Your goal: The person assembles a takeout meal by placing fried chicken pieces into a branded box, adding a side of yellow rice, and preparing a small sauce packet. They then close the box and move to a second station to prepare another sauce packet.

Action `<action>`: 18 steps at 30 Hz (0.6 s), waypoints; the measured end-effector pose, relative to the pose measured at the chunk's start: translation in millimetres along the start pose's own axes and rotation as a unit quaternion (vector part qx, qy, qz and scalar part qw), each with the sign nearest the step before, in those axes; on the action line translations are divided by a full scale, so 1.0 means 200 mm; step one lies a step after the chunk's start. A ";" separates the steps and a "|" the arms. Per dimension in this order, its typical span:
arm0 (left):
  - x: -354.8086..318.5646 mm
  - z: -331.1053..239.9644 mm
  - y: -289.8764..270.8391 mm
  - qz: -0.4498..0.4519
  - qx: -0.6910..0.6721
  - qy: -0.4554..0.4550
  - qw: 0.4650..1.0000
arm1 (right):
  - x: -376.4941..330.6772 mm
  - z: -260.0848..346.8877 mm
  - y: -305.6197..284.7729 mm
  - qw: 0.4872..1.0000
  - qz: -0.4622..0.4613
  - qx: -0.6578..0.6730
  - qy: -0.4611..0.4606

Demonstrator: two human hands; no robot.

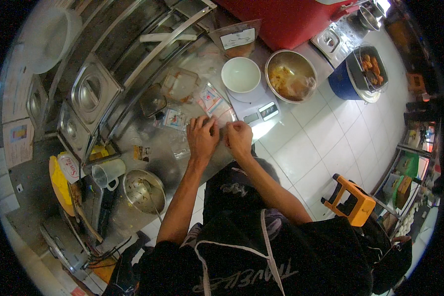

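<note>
With our left hand (202,139) curled and right hand (240,140) narrowed, what they grip we cannot tell, we should keep the labelled clear plastic packet (212,98) just beyond them flat and steady.

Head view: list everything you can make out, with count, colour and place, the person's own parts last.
printed packets: at least 2, clear with coloured print, centre
kitchen scale: 1, pale grey, right of the packets
bowl: 1, white, on the scale
steel bowls: at least 2, silver, right of the scale and lower left
pouch: 1, brownish, top centre
cooler box: 1, red, top
jug: 1, clear, left
pan lids: at least 3, silver, upper left
basket: 1, dark grey, upper right
container: 1, blue, upper right
stool: 1, orange, lower right
forearms: 2, bare, lower centre
left hand: 1, bare, centre
right hand: 1, bare, centre
</note>
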State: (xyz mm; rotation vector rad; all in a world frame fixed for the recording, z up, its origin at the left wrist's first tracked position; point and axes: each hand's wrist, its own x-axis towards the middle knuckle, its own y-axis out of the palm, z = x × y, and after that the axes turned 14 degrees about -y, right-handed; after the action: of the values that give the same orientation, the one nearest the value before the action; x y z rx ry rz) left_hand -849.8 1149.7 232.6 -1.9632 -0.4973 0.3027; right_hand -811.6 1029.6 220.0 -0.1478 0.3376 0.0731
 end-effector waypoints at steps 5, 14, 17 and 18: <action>0.00 -0.03 0.00 -0.042 0.034 0.017 0.998 | -0.06 0.00 -0.07 0.998 0.002 -0.050 0.028; 0.04 -0.03 0.04 0.007 0.025 0.108 0.994 | -0.05 0.01 -0.09 0.927 0.058 -0.305 -0.212; 0.06 0.00 0.08 -0.020 0.029 0.139 0.990 | -0.04 0.05 -0.10 0.917 0.073 -0.328 -0.215; 0.06 0.01 0.09 -0.032 0.029 0.152 0.987 | -0.04 0.07 -0.10 0.913 0.069 -0.322 -0.240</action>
State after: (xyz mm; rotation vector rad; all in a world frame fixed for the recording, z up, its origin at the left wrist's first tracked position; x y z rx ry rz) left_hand -836.9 1150.6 216.3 -1.8894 -0.3472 -0.0253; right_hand -812.1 1011.7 237.2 -0.7490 -0.1838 0.3563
